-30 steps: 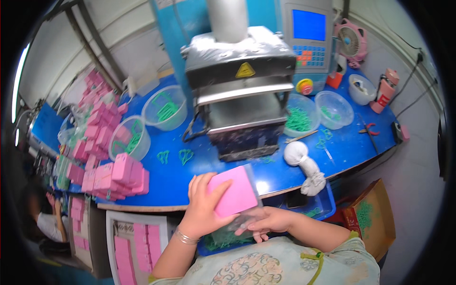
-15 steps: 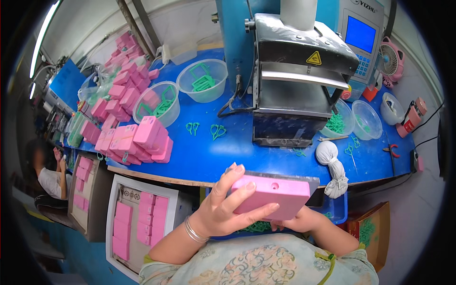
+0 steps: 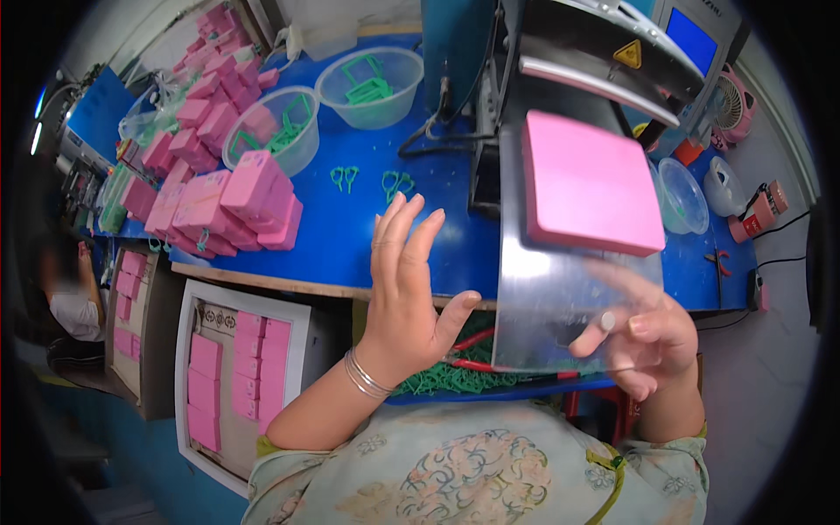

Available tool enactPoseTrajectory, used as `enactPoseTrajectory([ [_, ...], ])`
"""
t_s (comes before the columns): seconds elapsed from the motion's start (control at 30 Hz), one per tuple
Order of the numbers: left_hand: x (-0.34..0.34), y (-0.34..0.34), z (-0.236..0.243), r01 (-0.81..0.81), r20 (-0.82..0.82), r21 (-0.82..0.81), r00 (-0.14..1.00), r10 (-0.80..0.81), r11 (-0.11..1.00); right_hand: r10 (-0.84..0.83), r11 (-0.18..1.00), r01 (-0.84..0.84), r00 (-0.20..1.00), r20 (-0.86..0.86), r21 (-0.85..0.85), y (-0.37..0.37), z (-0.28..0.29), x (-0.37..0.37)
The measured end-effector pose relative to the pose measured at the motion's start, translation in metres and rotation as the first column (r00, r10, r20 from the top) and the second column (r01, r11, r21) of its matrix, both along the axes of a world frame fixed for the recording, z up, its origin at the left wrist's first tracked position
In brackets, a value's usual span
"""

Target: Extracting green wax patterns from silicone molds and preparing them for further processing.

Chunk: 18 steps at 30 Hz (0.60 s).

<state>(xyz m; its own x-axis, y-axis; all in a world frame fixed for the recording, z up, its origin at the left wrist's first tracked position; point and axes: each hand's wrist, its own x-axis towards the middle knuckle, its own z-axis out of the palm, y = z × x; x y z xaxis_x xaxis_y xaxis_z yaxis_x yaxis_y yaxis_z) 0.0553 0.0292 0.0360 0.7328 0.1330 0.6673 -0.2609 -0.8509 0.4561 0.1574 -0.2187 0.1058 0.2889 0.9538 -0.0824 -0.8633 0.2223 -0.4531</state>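
Note:
My left hand [image 3: 407, 289], fingers spread and raised, holds nothing, just left of a clear plastic plate [image 3: 534, 306]. My right hand [image 3: 665, 341] grips that plate by its lower right part, some fingers showing through it. A pink rectangular block [image 3: 592, 182] lies on the plate's upper part, in front of the grey press [image 3: 577, 35]. A small white round spot [image 3: 607, 320] is on the plate beside my fingers. Below the plate, a red-handled tool [image 3: 472, 341] rests among small green pieces [image 3: 451, 381] in a blue tray [image 3: 564, 383].
Pink blocks [image 3: 258, 188] are piled on the blue table [image 3: 341, 219] at left, near bowls [image 3: 367, 109] of green frames; more bowls [image 3: 678, 197] stand at right. Boxes [image 3: 249, 459] of pink blocks sit below the table's edge. Another person [image 3: 74, 311] sits at far left.
The pink block and plate have moved up and right toward the press, the block now lying flat atop the plate. My left hand has let go of the block and opened.

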Motion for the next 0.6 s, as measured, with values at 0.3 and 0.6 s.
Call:
enactPoseTrajectory([
  [0.3, -0.007, -0.001, -0.050, -0.103, -0.255, 0.290, 0.950, 0.181, 0.951, -0.358, 0.918, 0.385, 0.906, 0.226, -0.090, 0.037, 0.013, 0.041],
  [0.6, -0.078, 0.042, -0.066, -0.066, 0.007, 0.133, 0.998, 0.065, 0.989, -0.587, 0.593, 0.805, 0.446, 0.676, -0.015, 0.054, -0.033, 0.055],
])
